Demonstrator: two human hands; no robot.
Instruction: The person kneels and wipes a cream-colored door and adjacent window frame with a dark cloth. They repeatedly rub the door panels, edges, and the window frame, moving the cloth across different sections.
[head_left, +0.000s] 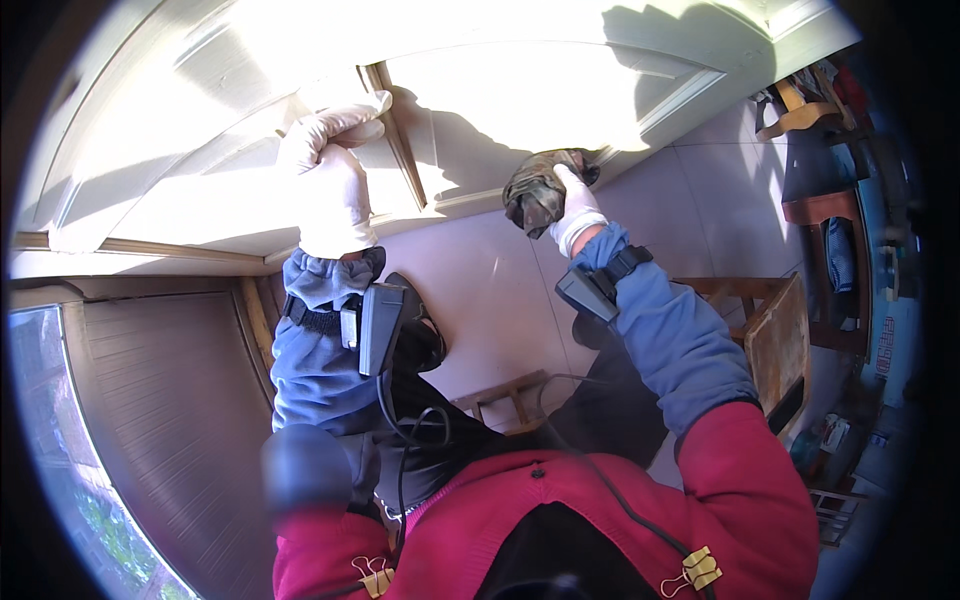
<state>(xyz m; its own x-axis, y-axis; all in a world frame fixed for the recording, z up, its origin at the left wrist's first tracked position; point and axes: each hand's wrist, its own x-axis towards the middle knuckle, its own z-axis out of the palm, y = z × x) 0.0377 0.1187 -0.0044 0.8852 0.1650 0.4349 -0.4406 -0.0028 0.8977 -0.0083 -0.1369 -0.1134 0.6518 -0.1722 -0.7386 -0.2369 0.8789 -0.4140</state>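
Observation:
A pale panelled door (465, 176) with raised mouldings stands before me, brightly sunlit in its upper part. My left hand (334, 165), in a white glove, is at the door beside a brown strip (401, 142) that crosses the panels; its fingers are curled near the strip, and whether they grip anything is not clear. On the right, my right hand (576, 202), also gloved in white, holds a bunched camouflage-patterned cloth (538, 191) against the lower edge of the door's moulding.
Below me on the tiled floor (487, 285) is a wooden stool or chair (776, 345) at the right. Wooden furniture (825, 206) with cloths lies farther right. A brown slatted panel (172, 375) and a window (97, 480) stand at the left.

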